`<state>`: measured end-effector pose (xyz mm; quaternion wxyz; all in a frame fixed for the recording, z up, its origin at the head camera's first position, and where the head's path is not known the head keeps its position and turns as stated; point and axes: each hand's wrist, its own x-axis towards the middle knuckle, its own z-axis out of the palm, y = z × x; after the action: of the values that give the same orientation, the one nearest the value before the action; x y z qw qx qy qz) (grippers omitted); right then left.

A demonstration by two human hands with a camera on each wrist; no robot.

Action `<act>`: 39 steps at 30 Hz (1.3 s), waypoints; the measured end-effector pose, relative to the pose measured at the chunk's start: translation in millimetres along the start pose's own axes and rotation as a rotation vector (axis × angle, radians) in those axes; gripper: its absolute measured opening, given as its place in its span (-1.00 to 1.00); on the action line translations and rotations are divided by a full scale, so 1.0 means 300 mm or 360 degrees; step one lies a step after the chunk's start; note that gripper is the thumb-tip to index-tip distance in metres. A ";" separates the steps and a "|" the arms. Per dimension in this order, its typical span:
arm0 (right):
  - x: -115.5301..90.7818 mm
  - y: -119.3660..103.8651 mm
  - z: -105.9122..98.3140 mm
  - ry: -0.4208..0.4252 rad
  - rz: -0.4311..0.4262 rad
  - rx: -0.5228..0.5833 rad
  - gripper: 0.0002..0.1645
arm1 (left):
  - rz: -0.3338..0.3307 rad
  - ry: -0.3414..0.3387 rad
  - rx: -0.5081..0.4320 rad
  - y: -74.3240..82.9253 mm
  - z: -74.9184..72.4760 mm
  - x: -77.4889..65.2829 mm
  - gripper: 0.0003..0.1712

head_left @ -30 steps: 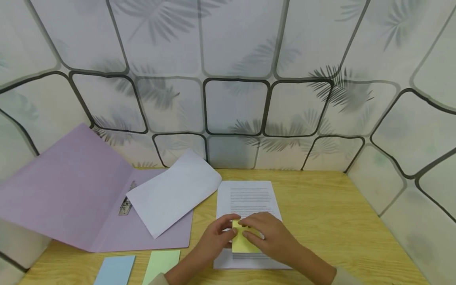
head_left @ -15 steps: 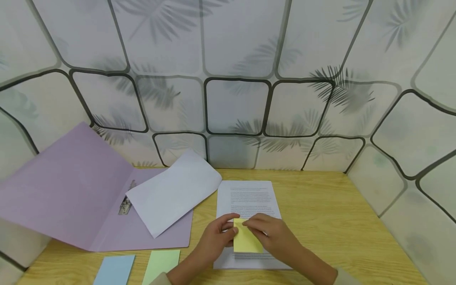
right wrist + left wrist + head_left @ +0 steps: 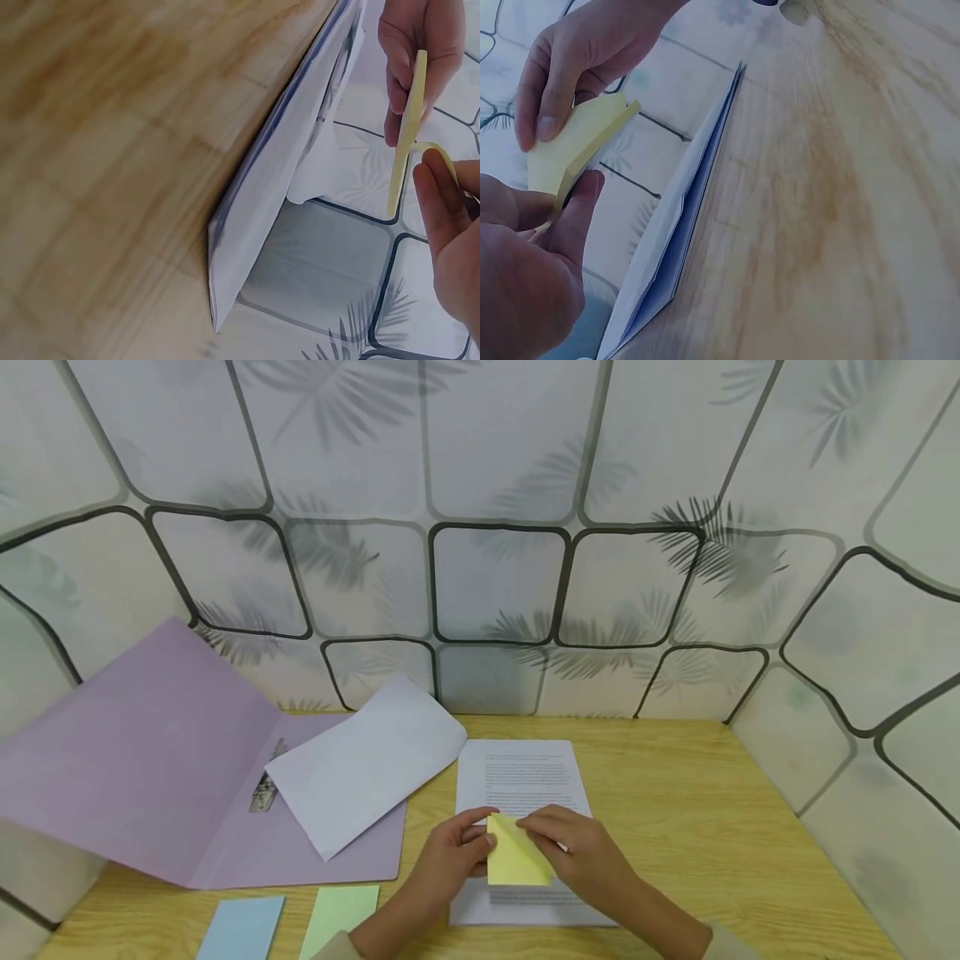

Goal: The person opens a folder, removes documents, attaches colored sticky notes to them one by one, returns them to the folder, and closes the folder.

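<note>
Above the printed sheets, a yellow sticky note pad (image 3: 510, 864) is gripped at its left side by my left hand (image 3: 448, 853), its thumb on top. My right hand (image 3: 581, 850) pinches the pad's top note along the upper right. In the right wrist view, that note (image 3: 433, 148) curls away from the pad (image 3: 407, 131), still joined to it on one side. The left wrist view shows the pad's thick edge (image 3: 607, 139) between both hands. Under it lie printed sheets (image 3: 525, 777), partly covered by the hands.
An open purple folder (image 3: 150, 768) with a metal clip (image 3: 264, 789) lies at the left, one cover leaning up. A loose white sheet (image 3: 367, 768) rests across it. Blue (image 3: 242, 928) and green (image 3: 341, 917) paper pads sit at the front left of the wooden table (image 3: 705, 843).
My right fingers have moved from lying over the yellow pad to pinching its top note and lifting it. The pad has tilted up slightly in my left hand.
</note>
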<state>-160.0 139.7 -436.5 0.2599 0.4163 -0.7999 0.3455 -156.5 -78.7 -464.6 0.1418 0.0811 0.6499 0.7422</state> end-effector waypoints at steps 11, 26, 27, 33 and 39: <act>0.005 0.006 -0.003 0.0132 -0.0024 -0.0164 -0.59 | -0.0131 0.0139 0.0001 -0.014 -0.010 0.018 -0.45; 0.000 0.031 -0.028 0.0203 0.0001 -0.0254 -0.61 | -0.0101 0.0243 0.0036 -0.023 -0.044 0.004 -0.44; -0.002 0.033 -0.028 0.0206 0.0005 -0.0257 -0.61 | -0.0091 0.0245 0.0045 -0.021 -0.048 0.001 -0.44; -0.009 0.041 -0.036 0.0240 0.0004 -0.0250 -0.59 | -0.0041 0.0251 0.0108 -0.012 -0.068 -0.012 -0.44; -0.006 0.042 -0.060 0.0296 -0.0003 -0.0229 -0.58 | -0.0028 0.0302 0.0169 -0.005 -0.094 -0.040 -0.44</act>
<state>-167.4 159.8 -430.7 0.3627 0.3635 -0.7946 0.3240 -153.5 -108.8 -469.2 0.0817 0.0121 0.6995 0.7098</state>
